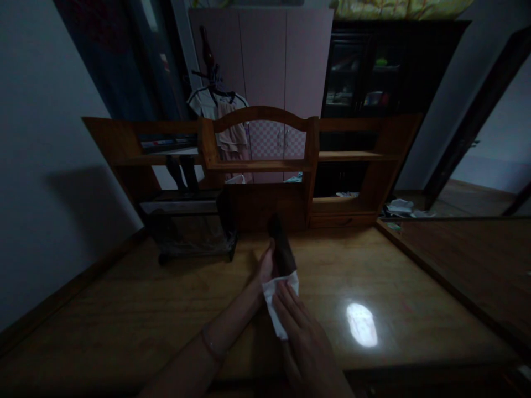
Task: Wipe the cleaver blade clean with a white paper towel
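Note:
A long dark object [282, 249], slim and of a kind I cannot make out, is held tilted above the wooden tabletop. My left hand [265, 267] grips it from the left side, with the thumb up along it. Over its near end lies a white tissue or cloth [270, 293]. My right hand [295, 312] presses this white piece against the object, fingers together and stretched over it. The object's lower end is hidden behind the white piece and my right hand.
A wooden shelf unit [259, 165] stands along the tabletop's [199, 309] far edge. At left is a dark box-shaped appliance [191, 235] with two dark upright objects [182, 174] near it. A bright reflection lies at right. Beyond are a pink wardrobe [265, 61] and a dark cabinet [381, 72].

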The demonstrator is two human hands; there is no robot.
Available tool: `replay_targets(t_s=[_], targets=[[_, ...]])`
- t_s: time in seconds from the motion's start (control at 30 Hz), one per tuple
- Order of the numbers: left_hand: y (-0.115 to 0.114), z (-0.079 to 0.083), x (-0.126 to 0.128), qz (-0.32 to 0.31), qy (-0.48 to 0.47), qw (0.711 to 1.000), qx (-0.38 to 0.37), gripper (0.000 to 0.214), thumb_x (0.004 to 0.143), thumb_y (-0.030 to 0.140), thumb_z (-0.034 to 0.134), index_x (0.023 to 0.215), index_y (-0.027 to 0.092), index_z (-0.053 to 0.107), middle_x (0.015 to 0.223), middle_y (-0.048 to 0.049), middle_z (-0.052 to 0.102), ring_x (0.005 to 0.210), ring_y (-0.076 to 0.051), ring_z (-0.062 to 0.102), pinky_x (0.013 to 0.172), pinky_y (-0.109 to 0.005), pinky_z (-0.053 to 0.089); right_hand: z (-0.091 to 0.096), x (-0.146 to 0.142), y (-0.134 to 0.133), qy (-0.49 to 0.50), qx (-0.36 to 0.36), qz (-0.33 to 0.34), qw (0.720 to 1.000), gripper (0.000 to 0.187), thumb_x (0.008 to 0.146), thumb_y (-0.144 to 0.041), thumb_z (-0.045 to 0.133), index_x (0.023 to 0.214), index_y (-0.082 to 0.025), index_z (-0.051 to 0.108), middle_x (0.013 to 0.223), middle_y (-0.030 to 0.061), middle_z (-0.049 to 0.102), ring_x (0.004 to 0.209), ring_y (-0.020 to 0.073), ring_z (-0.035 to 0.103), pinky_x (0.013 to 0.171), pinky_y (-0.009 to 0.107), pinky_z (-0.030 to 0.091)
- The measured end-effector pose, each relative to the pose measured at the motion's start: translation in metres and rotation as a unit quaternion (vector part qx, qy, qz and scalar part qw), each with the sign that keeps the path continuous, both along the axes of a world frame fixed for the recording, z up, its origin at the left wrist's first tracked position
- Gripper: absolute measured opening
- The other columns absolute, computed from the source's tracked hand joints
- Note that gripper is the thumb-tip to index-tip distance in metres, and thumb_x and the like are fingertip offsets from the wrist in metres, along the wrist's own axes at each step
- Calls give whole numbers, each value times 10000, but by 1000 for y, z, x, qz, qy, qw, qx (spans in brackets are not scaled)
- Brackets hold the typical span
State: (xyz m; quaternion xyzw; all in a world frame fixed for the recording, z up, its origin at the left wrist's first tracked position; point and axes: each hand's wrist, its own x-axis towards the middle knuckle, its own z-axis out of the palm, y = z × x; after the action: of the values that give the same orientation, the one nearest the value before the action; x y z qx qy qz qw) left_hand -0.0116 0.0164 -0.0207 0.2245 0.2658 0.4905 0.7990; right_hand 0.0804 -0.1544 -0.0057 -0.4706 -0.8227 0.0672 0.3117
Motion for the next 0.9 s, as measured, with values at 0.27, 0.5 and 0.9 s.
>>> replay_targets(t_s=[0.27, 0.5, 0.9], targets=[[-7, -3, 9, 77, 44, 994, 60, 416, 730, 400, 735, 1071, 217, 582, 1059, -51, 655, 851, -155, 638, 764, -271, 502, -15, 16, -8, -37, -12, 0, 999, 746, 695, -24, 387, 1439, -63, 357, 1519, 96, 208, 1402, 266, 150, 1091, 475, 345], [-18, 11, 10, 31, 104, 986, 129, 520, 707, 275, 752, 1185, 221, 554, 1077, -69, 646, 852, -158, 634, 708, -233, 506, -29, 36, -23, -21, 45, 43, 998, 706, 763, -6, 352, 1460, -110, 327, 1501, 104, 259, 1378, 259, 226, 1055, 415, 389], [-27, 21, 12, -26, 125, 983, 129, 661, 697, 275, 760, 1275, 216, 446, 1085, -111, 642, 825, -215, 653, 686, -349, 564, -51, 59, -43, 50, 67, 51, 995, 492, 972, -182, 361, 1461, -232, 342, 1466, 54, 361, 1333, 235, 345, 1072, 365, 378]])
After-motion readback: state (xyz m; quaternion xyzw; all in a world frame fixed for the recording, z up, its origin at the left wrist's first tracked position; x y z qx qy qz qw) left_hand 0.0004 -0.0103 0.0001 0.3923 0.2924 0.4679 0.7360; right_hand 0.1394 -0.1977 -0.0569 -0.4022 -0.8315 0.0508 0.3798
